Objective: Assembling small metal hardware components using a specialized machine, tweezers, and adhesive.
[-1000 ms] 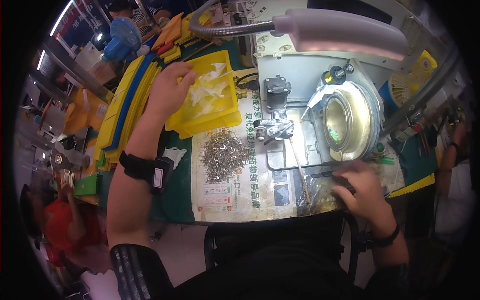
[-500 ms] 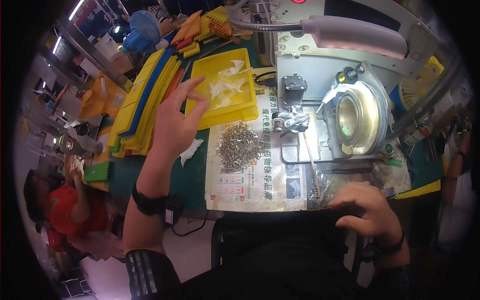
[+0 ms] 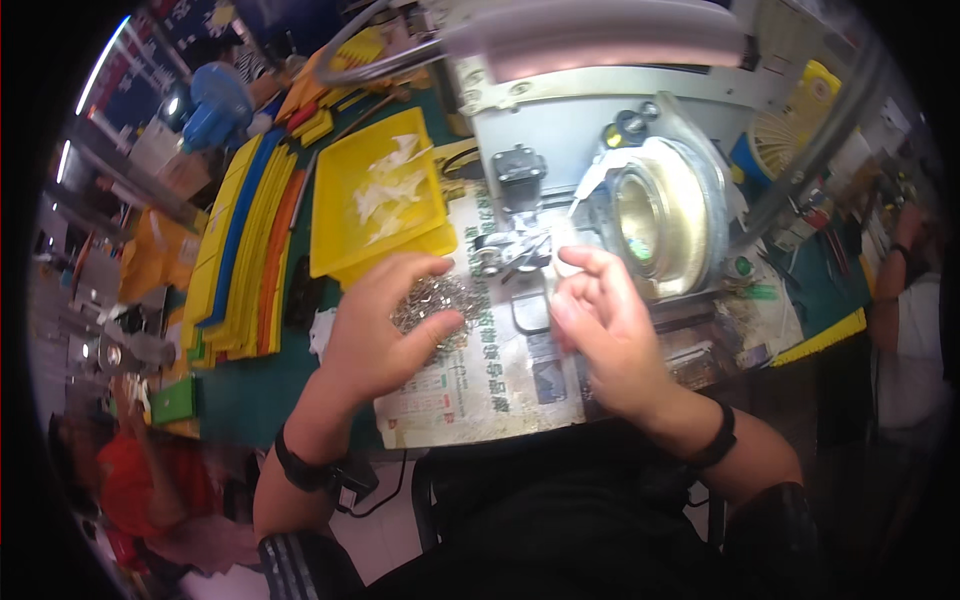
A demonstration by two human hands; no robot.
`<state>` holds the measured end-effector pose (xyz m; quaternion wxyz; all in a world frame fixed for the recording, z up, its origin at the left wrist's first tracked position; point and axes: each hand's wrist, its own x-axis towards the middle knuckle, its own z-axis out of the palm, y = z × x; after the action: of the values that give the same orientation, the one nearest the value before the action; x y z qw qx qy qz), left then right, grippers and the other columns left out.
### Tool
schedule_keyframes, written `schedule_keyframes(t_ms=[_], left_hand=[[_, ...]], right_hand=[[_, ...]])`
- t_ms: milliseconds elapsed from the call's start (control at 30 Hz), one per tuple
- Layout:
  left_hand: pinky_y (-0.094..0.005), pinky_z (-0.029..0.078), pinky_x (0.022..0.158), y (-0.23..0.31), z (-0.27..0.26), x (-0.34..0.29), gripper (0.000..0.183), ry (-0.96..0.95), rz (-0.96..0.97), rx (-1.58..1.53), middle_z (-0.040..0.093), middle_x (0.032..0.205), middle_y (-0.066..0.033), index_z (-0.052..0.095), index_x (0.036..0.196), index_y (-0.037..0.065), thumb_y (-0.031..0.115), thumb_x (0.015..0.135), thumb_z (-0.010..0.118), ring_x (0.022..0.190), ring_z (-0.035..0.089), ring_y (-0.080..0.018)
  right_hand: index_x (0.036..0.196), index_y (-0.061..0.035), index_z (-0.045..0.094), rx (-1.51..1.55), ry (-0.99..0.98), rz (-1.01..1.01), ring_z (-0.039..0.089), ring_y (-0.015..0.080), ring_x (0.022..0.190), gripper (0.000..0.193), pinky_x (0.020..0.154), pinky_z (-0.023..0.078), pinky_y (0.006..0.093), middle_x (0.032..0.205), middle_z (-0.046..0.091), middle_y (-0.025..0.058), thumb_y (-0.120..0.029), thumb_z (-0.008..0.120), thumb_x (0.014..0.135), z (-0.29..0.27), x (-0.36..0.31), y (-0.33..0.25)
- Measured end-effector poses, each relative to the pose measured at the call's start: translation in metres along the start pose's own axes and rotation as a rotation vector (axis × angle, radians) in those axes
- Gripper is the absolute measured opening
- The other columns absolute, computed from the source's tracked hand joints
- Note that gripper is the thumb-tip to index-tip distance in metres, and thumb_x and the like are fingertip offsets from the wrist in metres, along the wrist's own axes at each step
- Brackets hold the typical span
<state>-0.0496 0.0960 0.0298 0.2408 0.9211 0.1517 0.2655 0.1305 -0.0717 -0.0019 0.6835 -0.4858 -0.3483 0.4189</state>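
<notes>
My left hand point(image 3: 375, 325) reaches over a heap of small shiny metal pieces point(image 3: 437, 305), thumb and fingers apart around its near side; I see nothing gripped in it. My right hand point(image 3: 612, 330) is beside the machine's small metal clamp fixture point(image 3: 518, 250), in front of the round wheel housing point(image 3: 665, 220). Its thumb and fingers are curled together, and whatever they hold, if anything, is too blurred to make out. Under the heap lies a printed paper sheet point(image 3: 490, 400). The thin stick seen on the sheet earlier cannot be made out now.
A yellow bin point(image 3: 340, 180) with crumpled white scraps stands behind the heap. Stacked yellow, blue and orange boards point(image 3: 235, 240) are at the left. A lamp point(image 3: 600, 40) hangs over the machine. A person in red point(image 3: 155, 480) is at far left.
My left hand has come down from beside the yellow bin to the metal heap. My right hand has moved from the table's front edge up to the fixture. The view has shifted.
</notes>
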Motion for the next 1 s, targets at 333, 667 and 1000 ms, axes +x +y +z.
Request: schedule_keyframes(t_ms=[333,667,1000], left_hand=[[-0.0471,0.046,0.060,-0.015,0.082,0.018,0.025,-0.017,0.078,0.106,0.062,0.073,-0.0166,0.065,0.085,0.002,0.024,0.097,0.061,0.068,0.060,-0.0378],[-0.0447,0.044,0.061,-0.010,0.062,0.021,0.025,0.040,0.091,0.098,0.059,0.073,-0.0146,0.064,0.084,0.002,0.024,0.097,0.062,0.068,0.058,-0.0369],[-0.0331,0.051,0.076,0.000,0.020,0.013,0.015,0.144,-0.018,0.057,0.068,0.100,-0.0161,0.065,0.102,-0.003,0.002,0.088,0.064,0.088,0.066,-0.0274]], right_hand=[[0.105,-0.0003,0.056,0.233,0.203,-0.172,0.047,0.0021,0.069,0.017,0.060,0.042,0.0207,0.082,0.056,-0.0028,-0.017,0.055,0.105,0.015,0.044,0.012],[0.102,0.0009,0.058,-0.047,0.336,-0.296,0.051,0.0052,0.070,0.017,0.063,0.046,0.0240,0.081,0.060,0.0010,-0.016,0.056,0.104,0.020,0.042,0.013],[0.096,-0.0048,0.057,0.032,0.242,-0.203,0.041,0.0019,0.063,0.013,0.057,0.036,0.0214,0.072,0.048,-0.0059,-0.016,0.054,0.104,0.017,0.022,0.009]])
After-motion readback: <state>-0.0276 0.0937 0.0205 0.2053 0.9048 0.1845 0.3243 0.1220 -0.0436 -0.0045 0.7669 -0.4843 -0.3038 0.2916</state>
